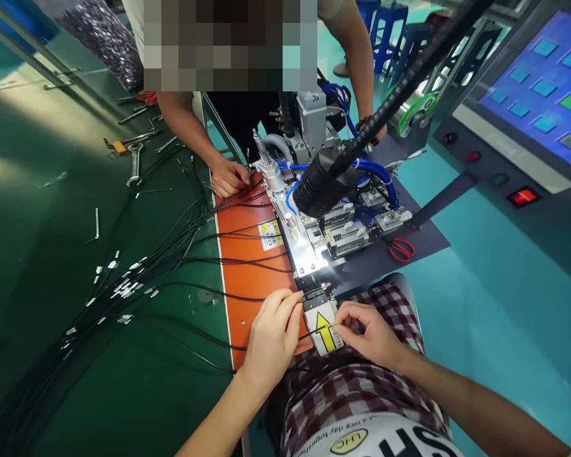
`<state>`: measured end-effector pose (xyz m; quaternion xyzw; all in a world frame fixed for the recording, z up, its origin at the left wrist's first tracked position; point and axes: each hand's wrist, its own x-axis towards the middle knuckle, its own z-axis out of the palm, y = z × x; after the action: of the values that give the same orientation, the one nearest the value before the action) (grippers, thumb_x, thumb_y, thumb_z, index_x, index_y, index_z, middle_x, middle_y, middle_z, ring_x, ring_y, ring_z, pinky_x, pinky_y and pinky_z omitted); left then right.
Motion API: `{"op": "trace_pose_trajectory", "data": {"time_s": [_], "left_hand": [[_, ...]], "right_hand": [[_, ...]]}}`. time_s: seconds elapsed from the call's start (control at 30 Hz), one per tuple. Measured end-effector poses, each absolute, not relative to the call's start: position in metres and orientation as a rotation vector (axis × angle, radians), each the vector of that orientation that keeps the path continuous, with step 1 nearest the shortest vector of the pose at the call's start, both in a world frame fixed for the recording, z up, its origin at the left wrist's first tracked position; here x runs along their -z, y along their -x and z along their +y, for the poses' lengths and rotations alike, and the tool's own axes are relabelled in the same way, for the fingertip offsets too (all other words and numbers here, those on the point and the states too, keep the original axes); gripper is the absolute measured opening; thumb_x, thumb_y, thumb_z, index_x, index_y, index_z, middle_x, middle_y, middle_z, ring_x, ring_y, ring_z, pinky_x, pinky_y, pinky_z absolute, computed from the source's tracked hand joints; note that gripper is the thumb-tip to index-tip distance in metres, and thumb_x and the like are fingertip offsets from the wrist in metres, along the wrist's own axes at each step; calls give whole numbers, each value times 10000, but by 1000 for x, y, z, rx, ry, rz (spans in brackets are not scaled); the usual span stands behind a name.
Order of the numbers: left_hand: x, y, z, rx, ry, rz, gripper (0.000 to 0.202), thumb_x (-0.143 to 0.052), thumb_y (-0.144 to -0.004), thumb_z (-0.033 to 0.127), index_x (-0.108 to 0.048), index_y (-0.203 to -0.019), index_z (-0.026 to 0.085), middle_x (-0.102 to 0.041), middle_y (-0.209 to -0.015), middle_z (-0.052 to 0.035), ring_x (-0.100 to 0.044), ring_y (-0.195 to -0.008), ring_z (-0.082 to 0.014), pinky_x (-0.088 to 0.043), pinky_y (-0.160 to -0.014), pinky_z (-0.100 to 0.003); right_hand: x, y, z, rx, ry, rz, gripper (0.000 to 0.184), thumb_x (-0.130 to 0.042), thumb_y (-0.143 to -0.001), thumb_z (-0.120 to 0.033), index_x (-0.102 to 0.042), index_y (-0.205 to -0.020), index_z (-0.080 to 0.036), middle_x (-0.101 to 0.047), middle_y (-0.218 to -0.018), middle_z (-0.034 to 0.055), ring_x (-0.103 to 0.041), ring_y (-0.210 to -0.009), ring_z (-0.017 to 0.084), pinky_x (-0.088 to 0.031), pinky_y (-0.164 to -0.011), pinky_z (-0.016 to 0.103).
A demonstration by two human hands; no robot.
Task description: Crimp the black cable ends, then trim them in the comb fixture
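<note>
My left hand (273, 333) is closed around a thin black cable at the near end of the machine, its fingertips by the dark cable slot (314, 296). Another cable lies in that slot, its stripped coloured wire ends (325, 287) poking out to the right. Thumb and forefinger of my right hand (368, 333) pinch the tip of a black cable (313, 331) that runs out from under my left hand. This cable crosses a white plate with a yellow arrow (324, 333). Part of the cable is hidden by my left hand.
Several black cables (204, 260) fan from the green table across the orange plate (242, 279) to the machine (309, 247). A black lamp (321, 184) hangs above it. Red-handled scissors (402, 250) lie right. Opposite, a co-worker's hand (231, 179) touches cables. Wrenches (136, 164) lie far left.
</note>
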<state>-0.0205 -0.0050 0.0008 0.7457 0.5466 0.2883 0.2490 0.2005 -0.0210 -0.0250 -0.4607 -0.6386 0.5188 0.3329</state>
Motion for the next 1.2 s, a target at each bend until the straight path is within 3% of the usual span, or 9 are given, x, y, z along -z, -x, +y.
{"op": "trace_pose_trajectory", "data": {"time_s": [0.27, 0.6, 1.2], "left_hand": [[39, 40, -29, -576, -2615, 1611, 369, -510, -927, 115, -586, -1287, 90, -620, -1262, -181, -578, -1143, -299, -531, -941, -451], [40, 44, -26, -665, -2657, 1620, 306, -514, -936, 137, -638, -1212, 97, -665, -1239, -137, -608, -1155, -275, -552, -977, -447], [44, 44, -28, -682, -2638, 1616, 337, -508, -930, 131, -622, -1247, 137, -666, -1242, -140, -625, -1151, -284, -565, -965, -465]], "right_hand": [[26, -203, -27, -1357, 1252, -1683, 138, -578, -899, -166, -576, -765, -198, -570, -764, -4, -490, -692, 131, -369, -628, 262], [24, -201, -31, -1366, 1268, -1666, 128, -582, -903, -191, -581, -775, -201, -541, -763, -9, -485, -682, 132, -377, -620, 259], [25, -200, -32, -1325, 1263, -1644, 123, -588, -900, -205, -593, -777, -197, -551, -755, -1, -492, -674, 139, -381, -612, 265]]}}
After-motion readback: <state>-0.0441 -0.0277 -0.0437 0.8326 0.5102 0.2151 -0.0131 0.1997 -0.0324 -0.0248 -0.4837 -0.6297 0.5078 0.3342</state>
